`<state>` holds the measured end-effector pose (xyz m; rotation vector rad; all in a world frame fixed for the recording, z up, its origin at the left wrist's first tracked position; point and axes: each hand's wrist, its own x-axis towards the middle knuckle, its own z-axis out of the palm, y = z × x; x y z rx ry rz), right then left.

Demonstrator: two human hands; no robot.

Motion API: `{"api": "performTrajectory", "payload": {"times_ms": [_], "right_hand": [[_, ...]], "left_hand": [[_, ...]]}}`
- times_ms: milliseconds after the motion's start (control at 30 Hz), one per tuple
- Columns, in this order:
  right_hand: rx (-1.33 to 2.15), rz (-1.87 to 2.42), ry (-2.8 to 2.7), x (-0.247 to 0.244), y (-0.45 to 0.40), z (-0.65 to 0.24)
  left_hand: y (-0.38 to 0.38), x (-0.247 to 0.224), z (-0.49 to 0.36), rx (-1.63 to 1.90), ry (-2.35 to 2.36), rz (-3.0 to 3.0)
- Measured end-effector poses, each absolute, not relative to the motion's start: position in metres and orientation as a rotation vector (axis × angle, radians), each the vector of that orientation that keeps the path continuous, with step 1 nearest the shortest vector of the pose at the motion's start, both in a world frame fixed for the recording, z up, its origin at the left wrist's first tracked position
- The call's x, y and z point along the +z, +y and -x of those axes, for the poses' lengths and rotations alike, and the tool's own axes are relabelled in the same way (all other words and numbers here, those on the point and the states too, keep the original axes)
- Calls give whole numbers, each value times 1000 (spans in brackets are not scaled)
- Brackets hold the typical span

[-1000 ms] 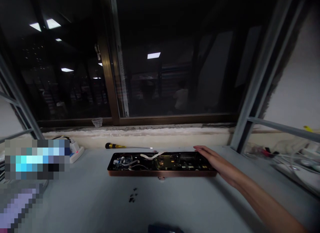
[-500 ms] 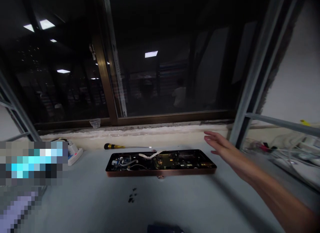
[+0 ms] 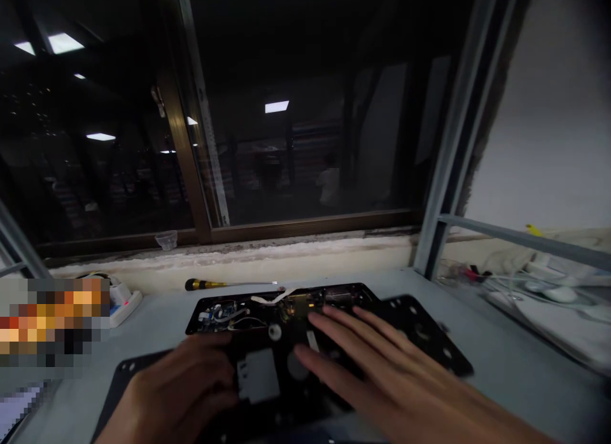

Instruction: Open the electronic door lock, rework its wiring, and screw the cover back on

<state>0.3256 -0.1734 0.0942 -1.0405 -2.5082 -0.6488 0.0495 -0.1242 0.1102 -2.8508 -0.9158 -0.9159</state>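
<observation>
A large black panel point(image 3: 258, 375) with pale fittings lies low in view, over the near part of the open long housing point(image 3: 229, 309). White and grey wires and a small board show inside the housing. My right hand point(image 3: 367, 361) rests on the panel with its fingers spread. My left hand point(image 3: 176, 387) is at the panel's left part, fingers bent and pressed together on it; its fingertips are dark and partly hidden. Behind the housing lies a screwdriver point(image 3: 210, 284) with a black and yellow handle.
A white power strip point(image 3: 126, 307) sits at the left beside a blurred-out area. A clear cup point(image 3: 167, 240) stands on the sill below the dark window. Cables and white items point(image 3: 548, 291) lie at the right, behind a metal frame point(image 3: 446, 158).
The black panel has come into view over the housing's near side. My right hand has moved left and down from beside the housing onto the panel. My left hand has appeared. The view has shifted slightly.
</observation>
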Motion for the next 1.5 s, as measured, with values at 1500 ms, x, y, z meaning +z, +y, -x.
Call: {"api": "performTrajectory", "payload": {"times_ms": [1500], "right_hand": [[90, 1276, -1450, 122, -19, -394]], "left_hand": [[16, 107, -173, -1798, -1797, 3271]]}}
